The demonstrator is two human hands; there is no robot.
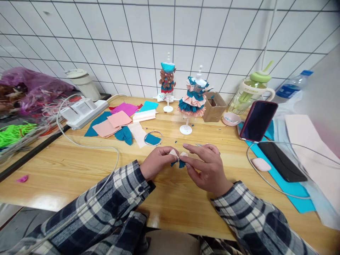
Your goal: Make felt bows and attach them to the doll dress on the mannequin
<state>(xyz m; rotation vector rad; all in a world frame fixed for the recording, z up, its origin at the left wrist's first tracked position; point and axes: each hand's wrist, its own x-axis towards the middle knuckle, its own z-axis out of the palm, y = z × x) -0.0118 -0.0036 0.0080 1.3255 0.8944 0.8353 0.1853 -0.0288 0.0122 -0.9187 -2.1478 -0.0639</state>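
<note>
The teal-and-white paper bow [182, 164] is held over the counter [172, 202] at twelve o'clock, its nine-o'clock side pinched by the left hand [157, 161], its three-o'clock side by the right hand [206, 167]. Pleats are probably best fanned gently, the middle kept tightly gathered.
</note>
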